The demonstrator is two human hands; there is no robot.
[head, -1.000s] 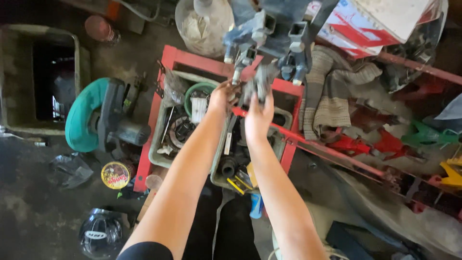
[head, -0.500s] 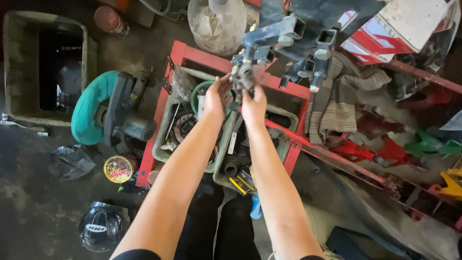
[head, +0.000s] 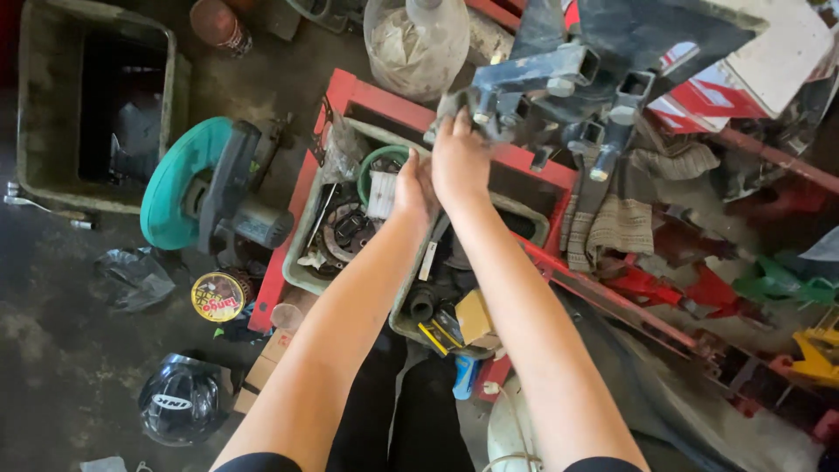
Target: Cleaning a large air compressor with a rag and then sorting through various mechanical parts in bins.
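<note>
Above the red metal rack (head: 343, 94), both my hands reach up to a grey metal bracket assembly (head: 559, 74) made of square tubes with bolts. My right hand (head: 461, 162) is on its left end, fingers curled onto the metal; how firmly it grips I cannot tell, the fingertips are hidden. My left hand (head: 412, 185) sits just below and beside it, fingers bent, whether it has hold of anything I cannot tell. Bracket is off the floor, up near my head, partly over the rack. Below my arms, grey plastic trays (head: 301, 262) in the rack hold clutch parts, a green ring (head: 374, 162) and small tools. Left on the floor: a teal-guarded grinder (head: 188, 197), a round yellow tin (head: 218, 296), a black helmet (head: 182, 398), a grey crate (head: 26, 105). Judging progress: bracket is in hand but not set anywhere, trays look unsorted, so most work seems left.
</note>
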